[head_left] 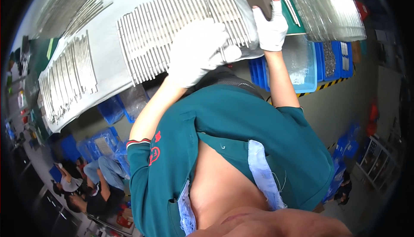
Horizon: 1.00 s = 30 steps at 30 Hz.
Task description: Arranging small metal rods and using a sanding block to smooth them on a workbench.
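Rows of slim silvery metal strips [148, 32] lie side by side on a grey-white cloth [105, 51] over the table. My left hand [196, 51], in a white glove, is over the near part of these strips, close to the table's front edge. Its fingers are curled toward the thumb; what lies between them, if anything, I cannot make out. My right hand [271, 27] wears a white glove with bare fingertips. It is just right of the strips, its thumb and a finger stretched apart, with nothing visible between them.
More strips [71, 75] lie on the cloth at the left. A plastic-wrapped stack [325, 10] sits at the right beside a green surface [295, 29]. Blue bins [319, 64] stand below the table's right edge. Other people [97, 189] are at the lower left.
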Tool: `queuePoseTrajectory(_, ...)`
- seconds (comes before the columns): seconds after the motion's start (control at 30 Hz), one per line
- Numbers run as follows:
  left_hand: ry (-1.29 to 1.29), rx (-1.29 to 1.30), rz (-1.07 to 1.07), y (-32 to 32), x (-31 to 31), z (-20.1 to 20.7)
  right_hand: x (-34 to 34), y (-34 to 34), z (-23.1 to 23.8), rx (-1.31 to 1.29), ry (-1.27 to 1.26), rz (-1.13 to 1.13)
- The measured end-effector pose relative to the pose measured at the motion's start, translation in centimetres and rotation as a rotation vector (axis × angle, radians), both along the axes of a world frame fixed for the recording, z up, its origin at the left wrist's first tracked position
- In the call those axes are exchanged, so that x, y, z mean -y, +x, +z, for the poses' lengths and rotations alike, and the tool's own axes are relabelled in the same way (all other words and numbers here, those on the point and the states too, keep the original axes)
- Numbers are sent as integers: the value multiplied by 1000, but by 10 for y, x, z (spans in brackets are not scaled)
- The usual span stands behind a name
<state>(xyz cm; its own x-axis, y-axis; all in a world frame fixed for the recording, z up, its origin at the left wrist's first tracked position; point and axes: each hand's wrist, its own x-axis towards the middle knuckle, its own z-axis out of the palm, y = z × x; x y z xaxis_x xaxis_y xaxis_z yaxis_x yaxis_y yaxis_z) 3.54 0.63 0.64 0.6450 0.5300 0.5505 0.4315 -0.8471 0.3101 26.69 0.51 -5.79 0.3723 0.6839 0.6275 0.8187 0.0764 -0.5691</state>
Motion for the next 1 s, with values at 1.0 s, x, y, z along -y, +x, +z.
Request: queuePoseTrajectory(1.0, -1742, 1339, 561, -182, 80, -47, -31, -113, 80, -36, -242, 605)
